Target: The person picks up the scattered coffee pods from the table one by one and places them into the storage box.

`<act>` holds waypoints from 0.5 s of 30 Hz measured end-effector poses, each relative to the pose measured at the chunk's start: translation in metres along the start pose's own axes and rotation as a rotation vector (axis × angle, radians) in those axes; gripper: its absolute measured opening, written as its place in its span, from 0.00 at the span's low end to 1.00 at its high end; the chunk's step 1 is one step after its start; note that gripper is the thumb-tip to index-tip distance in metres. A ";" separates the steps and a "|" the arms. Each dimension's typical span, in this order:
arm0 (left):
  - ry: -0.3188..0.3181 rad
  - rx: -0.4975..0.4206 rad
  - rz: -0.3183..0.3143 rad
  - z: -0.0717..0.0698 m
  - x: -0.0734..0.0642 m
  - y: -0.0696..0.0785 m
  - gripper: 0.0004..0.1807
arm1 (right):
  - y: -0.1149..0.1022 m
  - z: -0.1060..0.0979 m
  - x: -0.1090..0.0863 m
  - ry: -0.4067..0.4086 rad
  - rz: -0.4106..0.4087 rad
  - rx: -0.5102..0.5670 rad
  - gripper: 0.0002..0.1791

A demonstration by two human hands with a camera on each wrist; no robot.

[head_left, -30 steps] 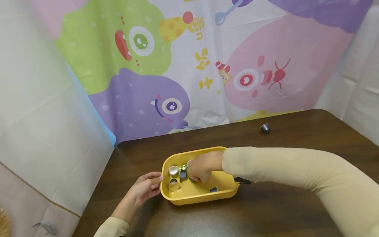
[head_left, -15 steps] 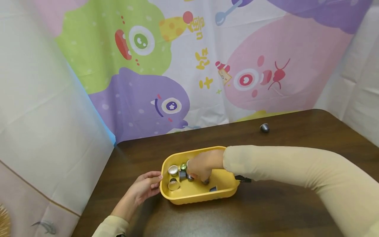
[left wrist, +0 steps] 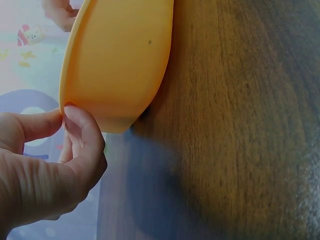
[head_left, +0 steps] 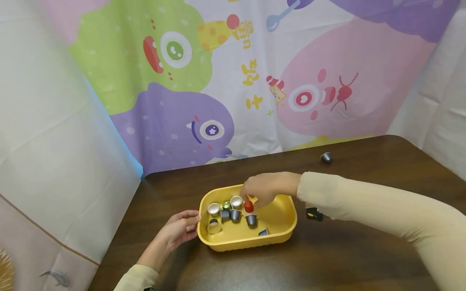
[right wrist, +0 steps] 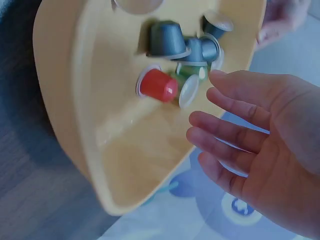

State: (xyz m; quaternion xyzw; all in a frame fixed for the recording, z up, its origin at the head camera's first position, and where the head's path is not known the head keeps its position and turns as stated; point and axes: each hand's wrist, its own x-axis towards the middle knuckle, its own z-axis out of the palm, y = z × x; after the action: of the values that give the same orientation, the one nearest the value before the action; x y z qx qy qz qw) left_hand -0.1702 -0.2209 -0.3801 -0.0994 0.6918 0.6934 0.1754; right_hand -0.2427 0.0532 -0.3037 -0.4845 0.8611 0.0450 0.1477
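Observation:
At the left end of a yellow tray (head_left: pixel 251 243), my left hand (head_left: pixel 178 230) pinches the rim between thumb and fingers, as the left wrist view shows. My right hand (head_left: pixel 267 186) is over the tray's far side with fingers extended and spread; nothing is in it in the right wrist view. Just below its fingertips stands a red coffee capsule (head_left: pixel 249 207). Around it lie dark grey capsules (head_left: pixel 251 220), a green capsule (head_left: pixel 226 205) and capsules showing silver lids (head_left: pixel 236 201). A blue capsule (head_left: pixel 263 232) rests by the front wall, and a pale-lidded capsule (head_left: pixel 214 227) at the left.
A single dark capsule (head_left: pixel 326 157) lies on the brown wooden table (head_left: pixel 349 250) towards the back right. A printed cartoon cloth (head_left: pixel 255 133) hangs behind the table's back edge, with white cloth (head_left: pixel 65 133) along the left side.
My right hand has lifted from among the capsules and shifted back and right, its fingers opening. The red capsule and more dark ones now show. My left hand stays at the rim.

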 end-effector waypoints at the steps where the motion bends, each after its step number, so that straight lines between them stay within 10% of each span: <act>1: 0.003 0.002 -0.001 0.000 0.000 0.000 0.10 | 0.003 0.000 -0.002 0.014 0.002 0.003 0.11; 15: 0.014 0.008 -0.001 0.000 0.000 -0.001 0.09 | 0.043 0.007 -0.030 0.315 -0.003 0.107 0.11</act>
State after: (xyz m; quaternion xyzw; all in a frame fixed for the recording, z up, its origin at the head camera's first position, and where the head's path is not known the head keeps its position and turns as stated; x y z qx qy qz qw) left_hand -0.1700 -0.2210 -0.3807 -0.1041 0.6956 0.6899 0.1714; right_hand -0.2626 0.1018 -0.3047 -0.4784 0.8739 -0.0777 0.0363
